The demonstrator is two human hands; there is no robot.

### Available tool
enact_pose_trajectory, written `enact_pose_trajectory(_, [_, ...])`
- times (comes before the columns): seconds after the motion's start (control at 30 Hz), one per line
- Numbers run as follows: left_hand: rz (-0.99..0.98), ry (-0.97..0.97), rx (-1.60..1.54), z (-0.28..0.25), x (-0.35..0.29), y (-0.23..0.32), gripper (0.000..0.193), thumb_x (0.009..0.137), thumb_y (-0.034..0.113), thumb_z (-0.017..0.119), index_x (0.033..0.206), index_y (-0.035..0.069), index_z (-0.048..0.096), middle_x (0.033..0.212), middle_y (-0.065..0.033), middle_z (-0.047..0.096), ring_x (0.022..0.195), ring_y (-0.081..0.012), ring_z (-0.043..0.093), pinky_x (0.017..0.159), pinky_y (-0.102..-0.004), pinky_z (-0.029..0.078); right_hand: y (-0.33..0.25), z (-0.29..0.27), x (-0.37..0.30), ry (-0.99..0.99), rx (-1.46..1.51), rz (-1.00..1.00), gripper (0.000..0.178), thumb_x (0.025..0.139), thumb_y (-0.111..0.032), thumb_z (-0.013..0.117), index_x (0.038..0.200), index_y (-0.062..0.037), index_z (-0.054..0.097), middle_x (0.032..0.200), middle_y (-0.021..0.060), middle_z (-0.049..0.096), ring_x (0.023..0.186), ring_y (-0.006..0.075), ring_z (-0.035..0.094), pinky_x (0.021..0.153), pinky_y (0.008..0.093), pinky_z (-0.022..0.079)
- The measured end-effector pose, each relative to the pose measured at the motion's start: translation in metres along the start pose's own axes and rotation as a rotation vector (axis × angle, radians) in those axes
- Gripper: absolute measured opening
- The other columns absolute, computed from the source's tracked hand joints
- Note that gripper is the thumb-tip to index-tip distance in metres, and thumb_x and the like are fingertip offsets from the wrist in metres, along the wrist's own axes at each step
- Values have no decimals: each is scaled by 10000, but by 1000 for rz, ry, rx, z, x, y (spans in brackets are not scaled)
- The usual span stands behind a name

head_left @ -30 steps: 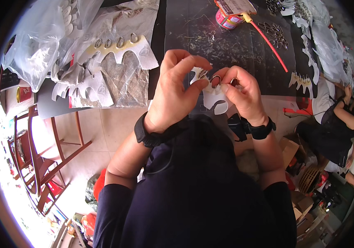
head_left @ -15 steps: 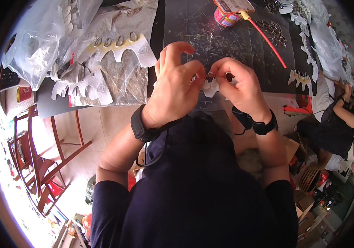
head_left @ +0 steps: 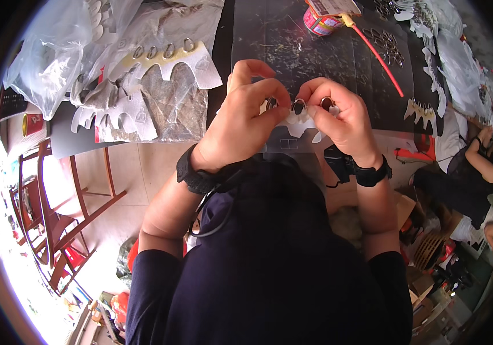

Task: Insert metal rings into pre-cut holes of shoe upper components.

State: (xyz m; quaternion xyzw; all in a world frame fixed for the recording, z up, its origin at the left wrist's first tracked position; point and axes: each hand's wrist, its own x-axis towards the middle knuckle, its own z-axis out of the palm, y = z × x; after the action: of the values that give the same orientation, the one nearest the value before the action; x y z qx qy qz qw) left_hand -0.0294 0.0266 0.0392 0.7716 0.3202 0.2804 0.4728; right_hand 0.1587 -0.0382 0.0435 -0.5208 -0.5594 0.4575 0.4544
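Between my hands is a small white scalloped strip (head_left: 301, 127) with metal rings along its upper edge, held over the table's near edge. The thumb and index finger of my left hand (head_left: 246, 112) pinch its left part beside one ring, while the other fingers curl above. With thumb and index finger, my right hand (head_left: 341, 118) grips the right part. One oval metal ring (head_left: 298, 106) stands in the gap between the two pinches. Fingers partly cover the outer rings, so how they are fixed to the strip cannot be seen.
On the left lie a white scalloped strip with rings (head_left: 194, 62), another pale strip (head_left: 134, 118) and a clear plastic bag (head_left: 45, 63). Farther back stands a pink-red tin (head_left: 320, 24) with a red tube (head_left: 378, 56). Loose rings (head_left: 389, 47) lie right. People (head_left: 482, 167) sit at right.
My right hand has shifted slightly right, and the gap between the pinches is wider. More of the rings and the white strip shows. The whole view has shifted a little.
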Motion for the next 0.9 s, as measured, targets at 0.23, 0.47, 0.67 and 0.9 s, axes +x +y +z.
enact_pose_trajectory(0.23, [16, -101, -114, -5, 2, 2, 117, 755, 23, 622, 869, 33, 601, 1089, -98, 426, 1040, -182, 445, 899, -292, 362, -2, -6, -2, -41, 86, 66, 30, 801, 31, 518, 796, 5, 532, 956, 50, 592, 626, 21, 489, 498, 168, 401])
enact_pose_trajectory(0.47, [-4, -120, -215, -2, 2, -1, 121, 748, 13, 632, 861, 49, 605, 1082, -82, 421, 1097, -179, 399, 920, -283, 337, -3, -5, -4, -53, 118, 88, 46, 796, 23, 496, 779, -1, 532, 962, 56, 588, 597, 13, 478, 467, 158, 390])
enact_pose_trajectory(0.67, [-72, -74, -246, 0, 3, -1, 123, 742, 27, 649, 857, 66, 628, 1062, -79, 393, 1015, -188, 434, 846, -284, 404, -3, -7, -2, -65, 95, 81, 43, 801, 11, 501, 774, -2, 532, 961, 50, 587, 610, 17, 482, 480, 162, 394])
enact_pose_trajectory(0.9, [-120, -147, -370, 0, 5, -5, 106, 772, 37, 621, 872, 69, 631, 1056, -73, 403, 1009, -180, 445, 846, -275, 399, -1, -11, 1, -94, 124, 86, 42, 808, 6, 509, 771, -1, 527, 970, 50, 588, 649, 33, 491, 548, 182, 409])
